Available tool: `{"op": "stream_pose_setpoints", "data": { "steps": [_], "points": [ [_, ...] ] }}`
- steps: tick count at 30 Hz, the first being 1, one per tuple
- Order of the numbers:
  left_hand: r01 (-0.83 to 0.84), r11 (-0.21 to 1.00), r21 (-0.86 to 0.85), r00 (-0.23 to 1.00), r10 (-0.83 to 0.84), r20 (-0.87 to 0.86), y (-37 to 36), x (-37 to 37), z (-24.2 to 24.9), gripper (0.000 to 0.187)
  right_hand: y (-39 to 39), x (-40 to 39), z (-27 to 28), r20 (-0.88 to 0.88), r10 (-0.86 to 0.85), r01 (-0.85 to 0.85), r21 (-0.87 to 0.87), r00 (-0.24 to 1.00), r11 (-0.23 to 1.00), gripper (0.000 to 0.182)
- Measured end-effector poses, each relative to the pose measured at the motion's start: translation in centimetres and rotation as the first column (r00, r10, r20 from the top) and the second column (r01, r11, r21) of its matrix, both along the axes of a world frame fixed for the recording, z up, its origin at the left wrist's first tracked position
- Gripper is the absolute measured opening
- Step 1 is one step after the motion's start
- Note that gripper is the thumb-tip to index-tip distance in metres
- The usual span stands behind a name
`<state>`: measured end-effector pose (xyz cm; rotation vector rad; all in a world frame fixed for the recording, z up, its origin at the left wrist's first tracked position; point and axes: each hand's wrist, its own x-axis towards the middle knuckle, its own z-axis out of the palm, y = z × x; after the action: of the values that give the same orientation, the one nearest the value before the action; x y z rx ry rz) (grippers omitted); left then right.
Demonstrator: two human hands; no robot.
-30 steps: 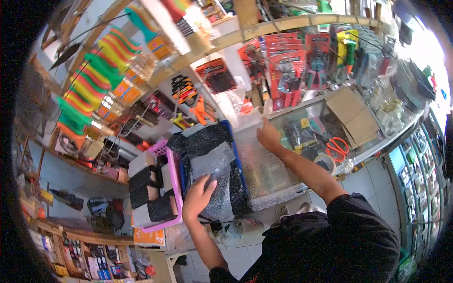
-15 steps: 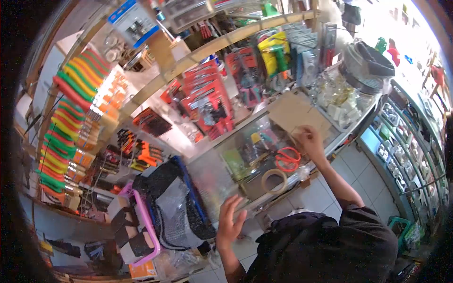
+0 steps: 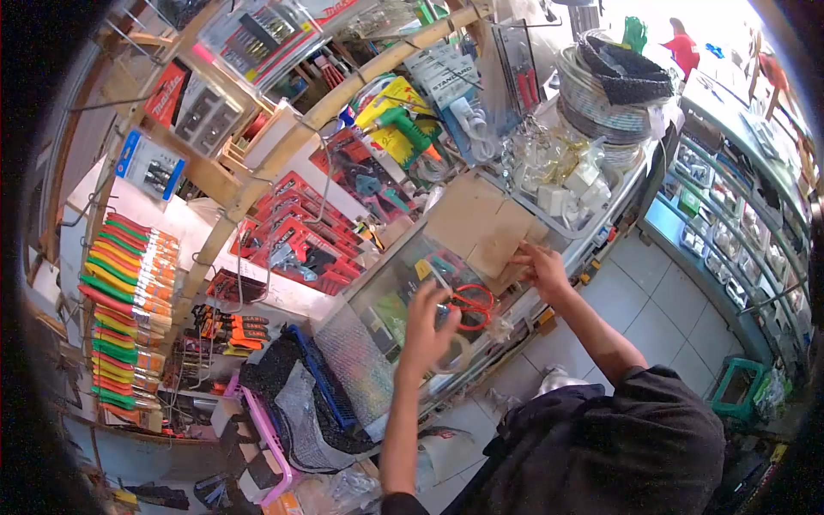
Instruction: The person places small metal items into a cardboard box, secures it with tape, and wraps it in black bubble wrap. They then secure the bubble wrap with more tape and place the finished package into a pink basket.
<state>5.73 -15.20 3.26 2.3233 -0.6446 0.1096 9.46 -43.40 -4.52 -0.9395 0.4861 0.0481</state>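
Centre of frame, on the glass counter top [image 3: 403,296]: my left hand [image 3: 429,330] hovers fingers spread over the orange-handled scissors [image 3: 470,305], gripping nothing; my right hand [image 3: 539,266] rests flat, fingers apart, on the brown cardboard sheet [image 3: 481,232], right of centre; beige tape roll [image 3: 453,352] just below the scissors.

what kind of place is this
Most likely a hardware shop: red carded pliers hang on the wall, striped paintbrushes fill a rack, and a glass display counter holds orange-handled scissors.
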Motion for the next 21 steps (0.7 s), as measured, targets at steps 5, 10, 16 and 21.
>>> {"op": "stream_pose_setpoints", "data": {
  "steps": [5, 10, 16, 21],
  "points": [
    [-0.032, 0.996, -0.080, 0.999, 0.033, 0.003, -3.1, 12.1, -4.6, 0.059, 1.4, 3.2, -2.9, 0.054, -0.066, 0.074, -0.156, 0.996, 0.985, 0.021],
    [-0.075, 0.995, -0.065, 0.993, 0.080, 0.084, -4.2, 18.4, -10.2, 0.078, 1.2, 2.4, -1.9, 0.146, -0.118, 0.140, -0.150, 0.982, 0.979, 0.027],
    [-0.128, 0.964, -0.232, 0.972, 0.168, 0.162, -7.8, 10.9, -3.4, 0.083, -3.8, -5.8, 3.3, 0.349, 0.057, 0.031, -0.243, 0.935, 0.970, 0.021],
    [0.124, 0.937, -0.326, 0.980, -0.167, -0.105, -8.0, 2.5, 2.6, 0.075, -7.9, -11.6, 2.5, 0.501, 0.073, 0.089, -0.292, 0.863, 0.952, 0.023]
  ]
}}
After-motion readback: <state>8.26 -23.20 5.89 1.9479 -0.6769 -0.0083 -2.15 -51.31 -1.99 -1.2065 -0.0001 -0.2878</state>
